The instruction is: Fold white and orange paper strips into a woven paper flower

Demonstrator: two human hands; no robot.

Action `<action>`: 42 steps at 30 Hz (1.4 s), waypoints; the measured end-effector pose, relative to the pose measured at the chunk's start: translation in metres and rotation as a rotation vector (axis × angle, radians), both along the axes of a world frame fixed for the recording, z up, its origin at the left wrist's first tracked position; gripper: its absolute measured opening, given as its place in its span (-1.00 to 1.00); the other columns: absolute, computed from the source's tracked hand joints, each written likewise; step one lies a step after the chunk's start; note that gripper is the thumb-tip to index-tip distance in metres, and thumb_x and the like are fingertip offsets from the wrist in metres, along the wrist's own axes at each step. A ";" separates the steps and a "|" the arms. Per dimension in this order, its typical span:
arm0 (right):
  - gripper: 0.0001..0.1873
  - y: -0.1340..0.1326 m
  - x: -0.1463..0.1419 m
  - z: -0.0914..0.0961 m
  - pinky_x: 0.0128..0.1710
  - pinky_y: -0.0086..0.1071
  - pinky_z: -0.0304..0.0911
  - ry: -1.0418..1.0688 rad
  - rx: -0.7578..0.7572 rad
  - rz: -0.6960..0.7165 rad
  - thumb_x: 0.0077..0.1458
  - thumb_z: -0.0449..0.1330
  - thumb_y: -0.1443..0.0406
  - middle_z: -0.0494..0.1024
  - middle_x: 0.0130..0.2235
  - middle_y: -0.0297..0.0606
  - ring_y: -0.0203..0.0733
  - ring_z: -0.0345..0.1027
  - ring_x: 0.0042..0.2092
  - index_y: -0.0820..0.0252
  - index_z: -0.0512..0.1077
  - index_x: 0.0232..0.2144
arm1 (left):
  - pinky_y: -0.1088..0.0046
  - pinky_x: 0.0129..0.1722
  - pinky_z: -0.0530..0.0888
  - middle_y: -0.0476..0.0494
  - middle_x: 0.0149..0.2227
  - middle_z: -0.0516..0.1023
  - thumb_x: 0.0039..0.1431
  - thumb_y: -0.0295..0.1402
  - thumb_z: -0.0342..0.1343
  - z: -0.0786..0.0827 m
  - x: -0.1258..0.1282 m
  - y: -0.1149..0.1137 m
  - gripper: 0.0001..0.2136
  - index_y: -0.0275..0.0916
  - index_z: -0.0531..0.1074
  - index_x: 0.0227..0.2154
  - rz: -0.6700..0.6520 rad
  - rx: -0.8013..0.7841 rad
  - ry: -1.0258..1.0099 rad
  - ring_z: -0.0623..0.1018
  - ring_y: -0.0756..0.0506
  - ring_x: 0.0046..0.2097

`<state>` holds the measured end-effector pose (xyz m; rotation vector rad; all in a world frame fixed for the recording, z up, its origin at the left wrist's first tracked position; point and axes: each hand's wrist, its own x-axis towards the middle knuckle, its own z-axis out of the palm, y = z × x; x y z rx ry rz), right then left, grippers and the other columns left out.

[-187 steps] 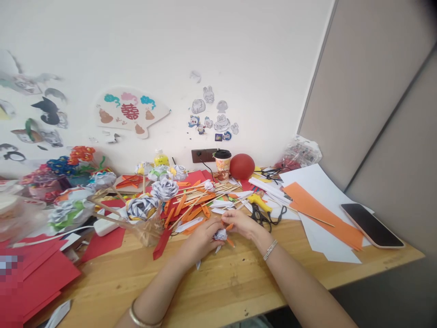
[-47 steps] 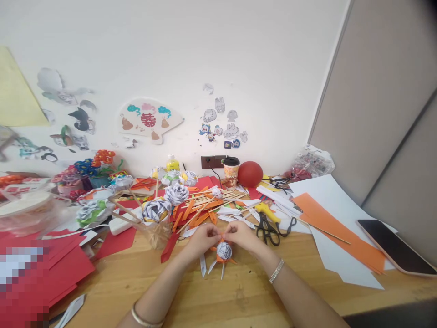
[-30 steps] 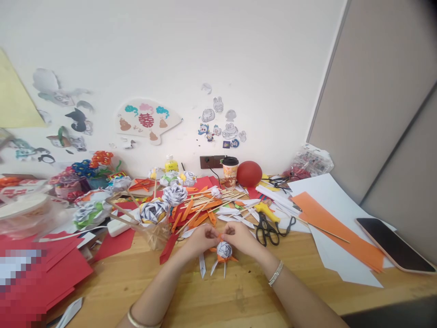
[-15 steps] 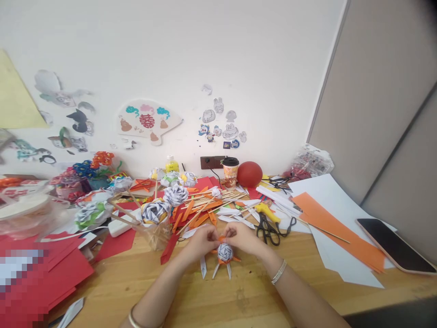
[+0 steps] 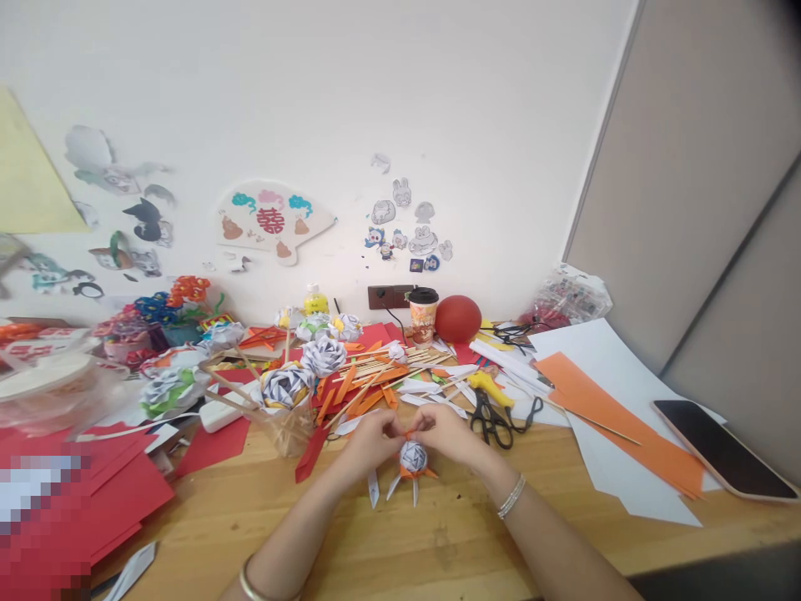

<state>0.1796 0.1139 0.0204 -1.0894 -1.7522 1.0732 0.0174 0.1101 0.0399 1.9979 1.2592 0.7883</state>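
Observation:
A folded paper flower (image 5: 414, 457) with a round grey-and-white centre sits between my hands, orange strips and pointed white strips sticking out toward me. My left hand (image 5: 377, 440) pinches an orange paper strip (image 5: 409, 435) at the flower's far edge. From the other side my right hand (image 5: 442, 433) closes its fingers on the same spot. The fingertips of both hands nearly meet there and partly hide the strip. On the table just left of the flower lies a loose white folded strip (image 5: 374, 487).
Black scissors (image 5: 492, 420) and a yellow glue gun (image 5: 490, 388) lie right of my hands. A cup of finished paper flowers (image 5: 288, 430) stands left. Behind are wooden sticks (image 5: 375, 367), a lidded paper cup (image 5: 423, 321) and a red balloon (image 5: 458, 320). A phone (image 5: 719, 446) lies far right.
The paper flower has turned and shifted slightly away from me, so its white strips sit at a different angle. Both hands keep their pinch at its far edge.

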 end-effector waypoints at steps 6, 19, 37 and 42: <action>-0.95 -0.003 0.001 0.013 -0.42 -0.44 0.21 0.072 0.028 0.032 -0.20 0.18 0.37 0.44 -0.50 -0.34 -0.29 0.32 -0.42 0.25 0.38 -0.56 | 0.45 -0.38 0.38 -0.06 -0.46 0.44 -0.05 -0.14 0.05 0.004 -0.010 0.004 -0.72 -0.29 0.35 -0.41 -0.167 -0.385 -0.398 0.46 -0.03 -0.39; -0.95 -0.009 0.001 0.022 -0.34 -0.44 0.16 -0.270 0.278 -0.015 -0.14 0.19 0.38 0.47 -0.41 -0.33 -0.27 0.30 -0.33 0.19 0.44 -0.50 | 0.49 -0.54 0.41 0.02 -0.48 0.36 -0.18 -0.07 0.12 0.005 -0.002 -0.005 -0.65 -0.25 0.24 -0.48 -0.088 -0.472 -0.389 0.45 -0.03 -0.43; -0.79 -0.013 0.000 0.027 -0.28 -0.45 0.15 -0.377 0.457 0.078 -0.01 0.10 0.44 0.47 -0.34 -0.33 -0.28 0.29 -0.27 0.11 0.45 -0.33 | 0.53 -0.56 0.33 0.11 -0.57 0.31 -0.11 -0.21 0.06 0.006 0.015 -0.016 -0.76 -0.21 0.13 -0.50 0.117 -0.540 -0.506 0.42 0.03 -0.54; -0.83 -0.011 0.001 0.025 -0.26 -0.43 0.14 -0.373 0.471 0.060 -0.01 0.12 0.42 0.48 -0.36 -0.30 -0.27 0.28 -0.26 0.15 0.48 -0.38 | 0.53 -0.55 0.32 0.09 -0.55 0.33 -0.09 -0.22 0.04 -0.003 0.017 -0.013 -0.78 -0.20 0.13 -0.48 0.087 -0.568 -0.599 0.42 0.01 -0.51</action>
